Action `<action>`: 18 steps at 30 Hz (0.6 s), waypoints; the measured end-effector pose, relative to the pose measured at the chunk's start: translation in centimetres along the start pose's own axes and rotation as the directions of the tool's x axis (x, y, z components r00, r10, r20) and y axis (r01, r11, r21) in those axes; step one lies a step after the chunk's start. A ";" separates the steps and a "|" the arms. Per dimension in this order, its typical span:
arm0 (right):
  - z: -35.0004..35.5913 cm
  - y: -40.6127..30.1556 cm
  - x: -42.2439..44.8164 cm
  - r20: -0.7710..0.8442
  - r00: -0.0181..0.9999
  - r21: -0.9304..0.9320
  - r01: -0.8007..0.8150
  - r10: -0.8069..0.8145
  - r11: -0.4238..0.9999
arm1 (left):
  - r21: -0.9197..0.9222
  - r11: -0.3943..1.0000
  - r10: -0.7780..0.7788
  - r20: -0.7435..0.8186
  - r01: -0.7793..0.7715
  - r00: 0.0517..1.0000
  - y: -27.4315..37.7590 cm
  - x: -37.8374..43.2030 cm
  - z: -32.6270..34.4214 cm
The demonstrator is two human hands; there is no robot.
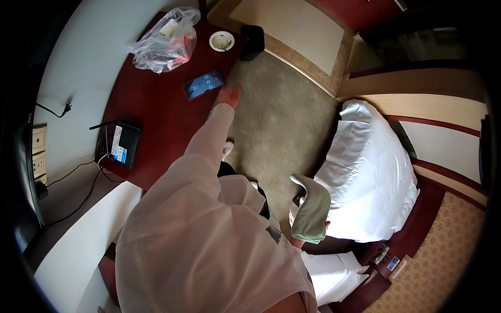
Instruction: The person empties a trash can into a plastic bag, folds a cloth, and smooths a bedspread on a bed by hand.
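Observation:
My left hand (pixel 229 96) is over the edge of the dark red wooden desk (pixel 152 113), close to a smartphone (pixel 204 85) lying there with its screen lit. Nothing shows in that hand, and a gap separates the thumb from the fingers. On the right side, my right hand (pixel 297 242) grips a folded pale green cloth (pixel 313 211). The cloth hides most of this hand, and its far end bends over toward the left. White bedding on a bed (pixel 360 168) lies just beyond the cloth.
The desk also bears a clear plastic bag with things inside (pixel 168 43), a small white dish (pixel 222 41) and a black router (pixel 125 144) with cables. A black bin (pixel 252 42) stands by its far end. White pillows (pixel 332 274) lie at lower right. Carpet (pixel 274 101) separates desk and bed.

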State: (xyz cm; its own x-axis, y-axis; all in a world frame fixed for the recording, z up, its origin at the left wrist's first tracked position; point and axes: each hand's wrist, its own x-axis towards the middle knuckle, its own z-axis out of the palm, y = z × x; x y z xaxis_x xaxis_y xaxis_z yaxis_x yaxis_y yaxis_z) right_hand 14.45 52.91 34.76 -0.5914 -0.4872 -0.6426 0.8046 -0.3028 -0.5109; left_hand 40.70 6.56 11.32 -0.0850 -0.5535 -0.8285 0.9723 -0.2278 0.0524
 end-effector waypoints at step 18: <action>2.2 0.8 1.2 0.015 1.000 -0.054 -0.008 0.009 0.999 | -0.405 0.913 0.155 0.241 -0.046 0.958 -0.9 -3.7 -1.1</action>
State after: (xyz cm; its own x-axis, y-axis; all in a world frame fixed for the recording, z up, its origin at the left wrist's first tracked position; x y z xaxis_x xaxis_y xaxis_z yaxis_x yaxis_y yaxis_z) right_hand 14.53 50.33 34.83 -0.5834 -0.5022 -0.6383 0.8052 -0.2544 -0.5357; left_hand 40.38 9.67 13.72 0.0172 -0.7588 -0.6511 0.9800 0.1418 -0.1394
